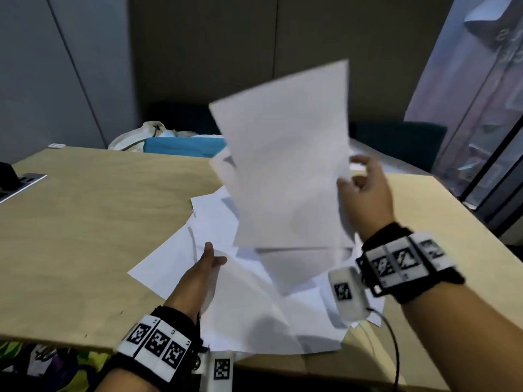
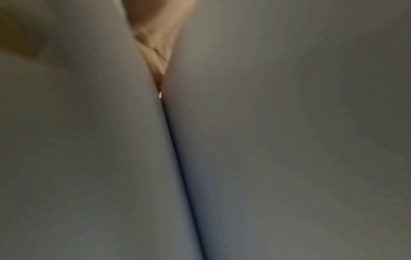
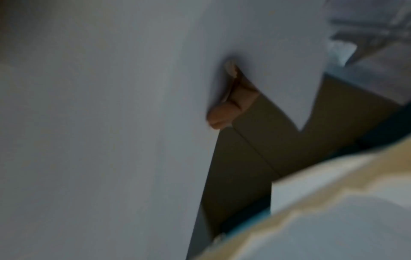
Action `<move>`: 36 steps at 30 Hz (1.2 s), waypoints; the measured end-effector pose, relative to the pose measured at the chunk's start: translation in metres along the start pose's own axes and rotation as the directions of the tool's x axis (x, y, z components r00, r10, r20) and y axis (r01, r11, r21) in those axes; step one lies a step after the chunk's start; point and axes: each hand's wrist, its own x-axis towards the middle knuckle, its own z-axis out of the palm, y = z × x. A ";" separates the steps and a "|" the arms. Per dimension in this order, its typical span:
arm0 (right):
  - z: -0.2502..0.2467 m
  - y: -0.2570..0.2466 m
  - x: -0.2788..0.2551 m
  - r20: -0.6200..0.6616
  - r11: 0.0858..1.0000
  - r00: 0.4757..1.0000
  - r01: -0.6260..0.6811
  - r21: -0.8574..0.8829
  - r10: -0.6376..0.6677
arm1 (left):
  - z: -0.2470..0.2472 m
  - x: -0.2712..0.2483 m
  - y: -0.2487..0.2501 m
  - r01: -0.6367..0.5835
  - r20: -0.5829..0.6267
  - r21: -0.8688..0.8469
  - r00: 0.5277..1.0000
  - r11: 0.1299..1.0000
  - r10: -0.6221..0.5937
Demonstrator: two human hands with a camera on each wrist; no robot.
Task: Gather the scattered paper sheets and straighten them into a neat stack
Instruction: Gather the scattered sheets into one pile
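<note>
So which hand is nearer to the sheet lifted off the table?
Right. The right hand pinches the raised sheet at its right edge; the left hand is lower down, among the sheets on the table.

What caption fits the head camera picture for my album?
Right hand holds up a paper sheet; left hand lies among scattered sheets.

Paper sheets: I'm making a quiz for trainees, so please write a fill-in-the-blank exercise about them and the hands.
The person's ___ pinches the raised sheet above the table. The loose sheets lie on the table around the ___. Every sheet is ___ in colour.
Missing: right hand; left hand; white.
</note>
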 end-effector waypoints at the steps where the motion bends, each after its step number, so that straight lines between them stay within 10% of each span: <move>1: 0.010 0.012 -0.012 0.044 0.998 0.997 -0.069 -0.009 0.069 | -0.001 0.001 -0.001 0.036 0.017 -0.037 0.999 0.999 -0.036; 9: 0.041 0.067 -0.045 0.169 0.875 0.858 -0.478 -0.079 0.485 | 0.001 -0.003 -0.002 -0.019 -0.035 0.057 0.999 0.998 0.021; 27: 0.016 0.065 -0.028 0.416 0.753 0.721 -0.221 -0.620 0.554 | -0.006 0.018 -0.010 -0.015 -0.082 0.143 0.996 0.990 0.027; 36: 0.036 0.055 -0.043 0.522 0.775 0.634 -0.206 -0.597 0.570 | -0.002 0.008 -0.012 -0.055 -0.113 0.094 0.991 0.994 0.066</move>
